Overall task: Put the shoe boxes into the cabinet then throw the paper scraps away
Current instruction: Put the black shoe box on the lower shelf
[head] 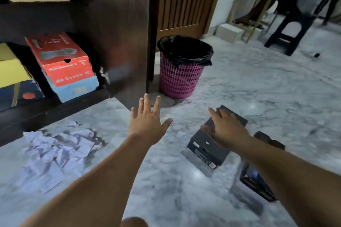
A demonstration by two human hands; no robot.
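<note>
A black shoe box lies on the marble floor at centre right. My right hand hovers over its top with fingers spread, touching or just above the lid. My left hand is open in the air to the left of the box, holding nothing. Another dark box lies partly under my right forearm. The dark wooden cabinet stands open at left, with a red shoe box on a light blue box on its lower shelf. Torn paper scraps litter the floor at lower left.
A pink basket bin with a black liner stands by the open cabinet door. Yellow and dark blue boxes sit at the shelf's left. A black stool and a wooden frame stand at the back right.
</note>
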